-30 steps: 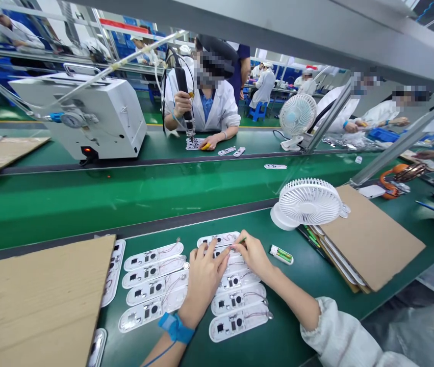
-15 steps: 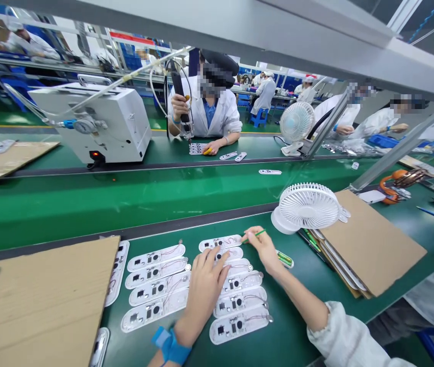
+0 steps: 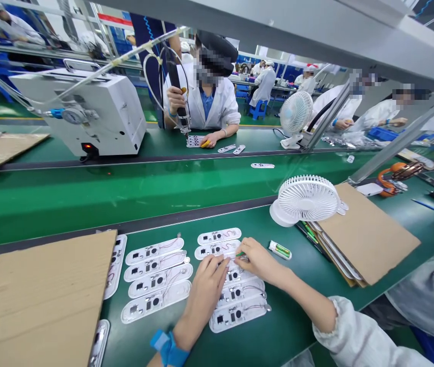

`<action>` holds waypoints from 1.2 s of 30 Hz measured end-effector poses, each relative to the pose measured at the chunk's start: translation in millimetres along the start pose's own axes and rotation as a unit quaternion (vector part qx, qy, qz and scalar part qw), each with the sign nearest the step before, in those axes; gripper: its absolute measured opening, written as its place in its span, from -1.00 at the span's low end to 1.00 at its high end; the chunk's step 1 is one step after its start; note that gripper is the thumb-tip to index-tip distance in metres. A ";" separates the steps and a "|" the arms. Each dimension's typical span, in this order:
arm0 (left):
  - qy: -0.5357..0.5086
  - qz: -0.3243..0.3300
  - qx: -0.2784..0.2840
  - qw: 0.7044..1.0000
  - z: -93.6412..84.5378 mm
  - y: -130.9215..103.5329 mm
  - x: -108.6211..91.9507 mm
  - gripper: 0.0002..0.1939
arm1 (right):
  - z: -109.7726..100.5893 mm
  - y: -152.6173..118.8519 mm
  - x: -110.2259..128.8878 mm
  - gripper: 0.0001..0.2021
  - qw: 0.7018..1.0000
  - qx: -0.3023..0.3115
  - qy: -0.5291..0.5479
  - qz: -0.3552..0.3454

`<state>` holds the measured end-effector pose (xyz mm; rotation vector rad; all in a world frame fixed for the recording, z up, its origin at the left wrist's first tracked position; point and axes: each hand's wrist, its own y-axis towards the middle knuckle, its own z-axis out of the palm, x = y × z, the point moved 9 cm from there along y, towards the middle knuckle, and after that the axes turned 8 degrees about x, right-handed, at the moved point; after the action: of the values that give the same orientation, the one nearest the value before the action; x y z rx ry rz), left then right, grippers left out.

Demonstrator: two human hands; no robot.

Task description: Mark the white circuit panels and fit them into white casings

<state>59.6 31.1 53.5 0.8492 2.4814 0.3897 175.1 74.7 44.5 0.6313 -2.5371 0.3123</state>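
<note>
Two columns of white plastic shells with small black electronic parts and thin wires lie on the green bench. In the right column, the top shell and the bottom shell show plainly. My left hand, with a blue wristband, rests over the middle of that column, its fingertips closed at a shell there. Pinched in my right hand is a thin green stick, its tip close to my left fingertips. My fingers hide most of that shell. Right of my right hand lies a white case with green cells.
Cardboard covers the left bench. A white fan stands at the right beside stacked cardboard. Across the green strip, a co-worker holds an upright black tool near a white machine. A grey beam crosses overhead.
My right hand has moved down and left with the green stick, from the top shell's end to my left fingertips. My left fingers have drawn together slightly lower. The view has shifted slightly.
</note>
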 end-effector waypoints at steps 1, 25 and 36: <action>0.000 -0.001 0.002 1.000 0.6 -0.3 0.1 -0.74 | -0.2 -0.3 1.1 -0.89 1.000 0.004 -0.009 0.002; -0.005 -0.010 0.035 0.999 4.6 -1.5 2.9 -0.65 | -11.9 -16.3 7.1 -0.79 0.999 0.003 -0.002 0.051; 0.000 -0.008 0.037 0.999 5.2 -1.0 1.9 -0.59 | 3.5 -3.9 4.0 -0.87 0.993 0.023 -0.044 0.106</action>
<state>60.6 32.0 48.1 0.8582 2.5151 0.2936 172.4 68.7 44.0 0.3997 -2.6939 0.4253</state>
